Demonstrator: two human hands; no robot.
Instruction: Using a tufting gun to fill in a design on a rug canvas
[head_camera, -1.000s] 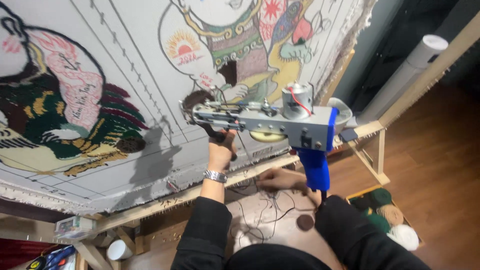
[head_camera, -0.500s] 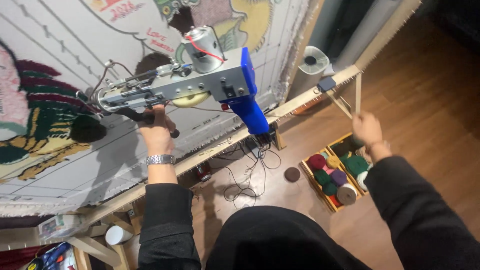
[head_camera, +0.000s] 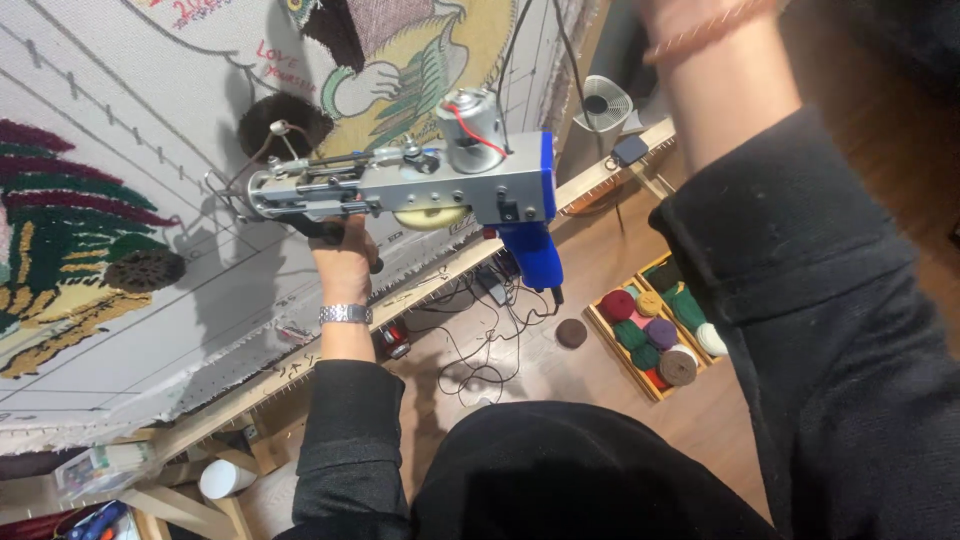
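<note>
While the left hand (head_camera: 343, 262) grips the black front handle of the tufting gun (head_camera: 420, 185), its fingers are curled tight around it. The gun is held up against the cloth (head_camera: 150, 130), its blue grip hanging free. The right hand is raised out of the top edge; only its arm (head_camera: 720, 90) shows, so I cannot tell about its fingers. A box of yarn (head_camera: 655, 330) sits on the floor.

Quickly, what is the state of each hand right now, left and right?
Left hand: closed around the front handle of the tufting gun.
Right hand: raised out of the top of the picture; only the wrist shows, so it cannot be told.
</note>
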